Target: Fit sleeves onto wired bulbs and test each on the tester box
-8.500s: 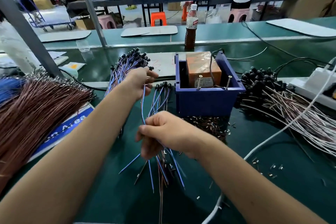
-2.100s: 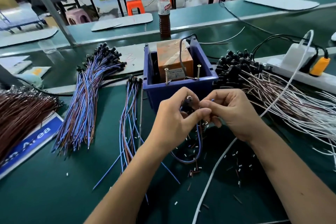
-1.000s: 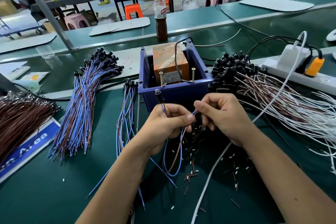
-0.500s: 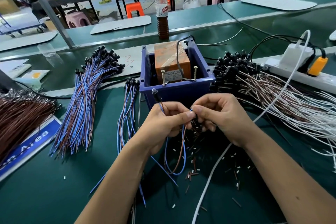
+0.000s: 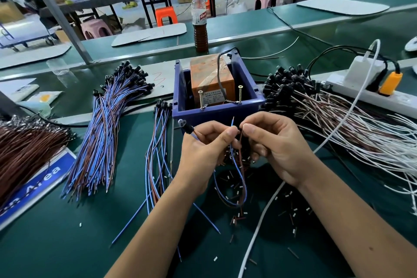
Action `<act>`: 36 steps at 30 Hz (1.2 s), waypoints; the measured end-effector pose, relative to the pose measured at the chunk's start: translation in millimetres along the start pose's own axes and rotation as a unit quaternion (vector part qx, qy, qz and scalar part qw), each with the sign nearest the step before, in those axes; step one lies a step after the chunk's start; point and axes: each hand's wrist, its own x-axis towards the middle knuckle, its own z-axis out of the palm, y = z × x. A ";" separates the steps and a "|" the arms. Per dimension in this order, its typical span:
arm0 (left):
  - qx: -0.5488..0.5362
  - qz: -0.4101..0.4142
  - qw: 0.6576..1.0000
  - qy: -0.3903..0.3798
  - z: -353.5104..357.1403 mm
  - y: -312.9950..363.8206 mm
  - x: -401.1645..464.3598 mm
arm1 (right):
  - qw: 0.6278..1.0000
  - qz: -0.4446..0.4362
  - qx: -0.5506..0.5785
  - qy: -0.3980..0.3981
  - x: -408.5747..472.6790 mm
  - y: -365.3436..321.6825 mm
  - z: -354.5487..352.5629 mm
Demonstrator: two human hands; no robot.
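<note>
My left hand [image 5: 206, 149] grips a wired bulb [image 5: 185, 126] whose clear tip sticks out to the left in a black holder; its blue and brown wires [image 5: 238, 178] loop down below my hands. My left thumb and forefinger pinch the blue wire end, which points up. My right hand [image 5: 274, 149] pinches the brown wire end right beside it. The tester box [image 5: 216, 109], a blue bin holding an orange block with two upright screws [image 5: 239, 95], stands just behind my hands. Small loose sleeves [image 5: 234, 189] lie scattered on the green mat.
A bundle of blue-brown wired bulbs [image 5: 108, 124] lies at the left, a smaller bunch [image 5: 158, 142] beside the box, brown wires [image 5: 24, 153] at far left. White-brown bulbs [image 5: 316, 115] pile at the right by a power strip [image 5: 370, 95]. A bottle [image 5: 200, 22] stands behind; a white cable [image 5: 266, 210] crosses the mat.
My hands have risen slightly and the blue wire end now stands up between my fingers. The bulb tip in my left hand still points left toward the box.
</note>
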 end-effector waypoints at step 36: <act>0.149 0.232 0.915 0.294 -3.3 4.7 4.5 | 0.828 -0.278 -0.402 0.273 18.3 -0.7 35.2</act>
